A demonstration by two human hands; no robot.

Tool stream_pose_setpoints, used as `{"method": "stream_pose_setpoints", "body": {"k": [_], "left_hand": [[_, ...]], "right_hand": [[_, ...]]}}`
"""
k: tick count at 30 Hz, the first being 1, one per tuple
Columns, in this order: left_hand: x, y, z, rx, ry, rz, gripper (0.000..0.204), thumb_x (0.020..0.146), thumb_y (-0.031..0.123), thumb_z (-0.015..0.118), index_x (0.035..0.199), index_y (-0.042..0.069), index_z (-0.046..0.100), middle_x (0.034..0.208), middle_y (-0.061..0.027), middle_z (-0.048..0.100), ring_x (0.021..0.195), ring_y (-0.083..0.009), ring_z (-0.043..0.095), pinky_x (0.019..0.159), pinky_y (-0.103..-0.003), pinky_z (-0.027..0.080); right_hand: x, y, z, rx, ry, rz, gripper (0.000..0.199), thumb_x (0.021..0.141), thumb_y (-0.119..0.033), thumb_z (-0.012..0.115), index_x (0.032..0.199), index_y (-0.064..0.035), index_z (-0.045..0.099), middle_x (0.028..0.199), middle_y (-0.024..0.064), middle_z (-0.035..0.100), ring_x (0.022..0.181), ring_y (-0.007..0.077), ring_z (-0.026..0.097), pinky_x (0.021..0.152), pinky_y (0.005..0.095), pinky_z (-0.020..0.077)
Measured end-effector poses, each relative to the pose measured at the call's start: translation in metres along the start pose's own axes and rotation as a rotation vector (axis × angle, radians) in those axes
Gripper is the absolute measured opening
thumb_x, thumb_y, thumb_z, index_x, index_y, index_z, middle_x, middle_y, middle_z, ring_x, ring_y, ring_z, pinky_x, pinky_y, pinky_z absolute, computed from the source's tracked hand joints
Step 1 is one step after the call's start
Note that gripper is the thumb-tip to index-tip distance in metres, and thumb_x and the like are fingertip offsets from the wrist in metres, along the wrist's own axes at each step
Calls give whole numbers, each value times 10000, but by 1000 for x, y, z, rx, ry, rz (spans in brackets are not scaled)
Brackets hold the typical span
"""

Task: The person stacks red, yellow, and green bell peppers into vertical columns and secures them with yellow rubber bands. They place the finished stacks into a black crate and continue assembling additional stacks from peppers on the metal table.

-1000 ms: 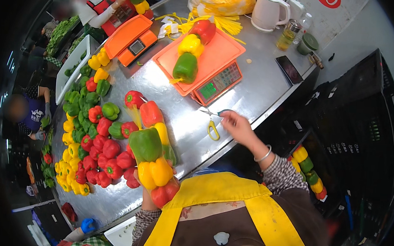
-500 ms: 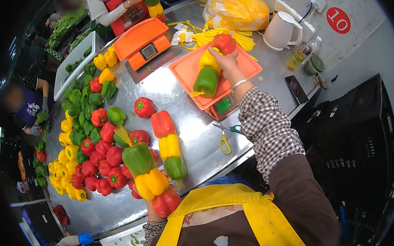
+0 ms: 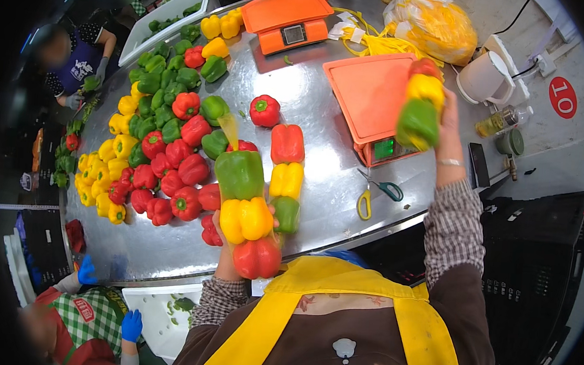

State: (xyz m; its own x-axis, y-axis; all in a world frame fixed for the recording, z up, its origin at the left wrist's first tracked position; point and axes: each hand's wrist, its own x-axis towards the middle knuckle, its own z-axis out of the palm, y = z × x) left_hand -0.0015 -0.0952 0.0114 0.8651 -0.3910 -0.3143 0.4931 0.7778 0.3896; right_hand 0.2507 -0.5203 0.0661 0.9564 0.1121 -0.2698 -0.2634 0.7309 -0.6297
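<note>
Pack [image 3: 423, 100] of red, yellow and green peppers hangs in the right hand [image 3: 448, 122], curled round its right side, above the right edge of the scale [image 3: 361, 93]. Half a second ago it lay on that pan, the hand just gripping it; now it is lifted, so the scale seemingly bears its weight no more. The left hand [image 3: 223, 250] holds a second pack [image 3: 243, 218] over the surface's [image 3: 323, 218] front edge, fingers mostly hidden. Near that edge lie a third pack [image 3: 286, 180] and scissors [image 3: 370, 182].
</note>
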Motion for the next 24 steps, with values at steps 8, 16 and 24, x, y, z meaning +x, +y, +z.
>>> {"method": "stream_pose_setpoints", "body": {"k": [8, 16, 24], "left_hand": [[41, -27, 35, 171, 1, -172, 745, 812, 549, 583, 1340, 50, 415, 1133, -200, 571, 950, -398, 612, 784, -466, 534], [83, -104, 93, 436, -136, -470, 757, 789, 548, 607, 1326, 41, 440, 1139, -208, 581, 969, -411, 609, 812, -478, 525], [75, -153, 122, 440, -202, -682, 769, 766, 547, 632, 1312, 31, 464, 1145, -217, 591, 989, -424, 606, 840, -489, 517]], "right_hand": [[-237, 10, -91, 290, -152, -266, 743, 791, -447, 740, 1336, -30, 454, 1251, 162, 584, 1114, 308, 599, 952, 466, 495], [-455, 104, -141, 528, 449, -671, 739, 821, -228, 689, 1451, -186, 306, 1286, 113, 510, 1137, 269, 561, 931, 439, 511], [-561, 150, -251, 841, 988, -1129, 415, 870, -320, 646, 1202, -91, 548, 1092, 101, 640, 990, 283, 623, 878, 459, 515]]}}
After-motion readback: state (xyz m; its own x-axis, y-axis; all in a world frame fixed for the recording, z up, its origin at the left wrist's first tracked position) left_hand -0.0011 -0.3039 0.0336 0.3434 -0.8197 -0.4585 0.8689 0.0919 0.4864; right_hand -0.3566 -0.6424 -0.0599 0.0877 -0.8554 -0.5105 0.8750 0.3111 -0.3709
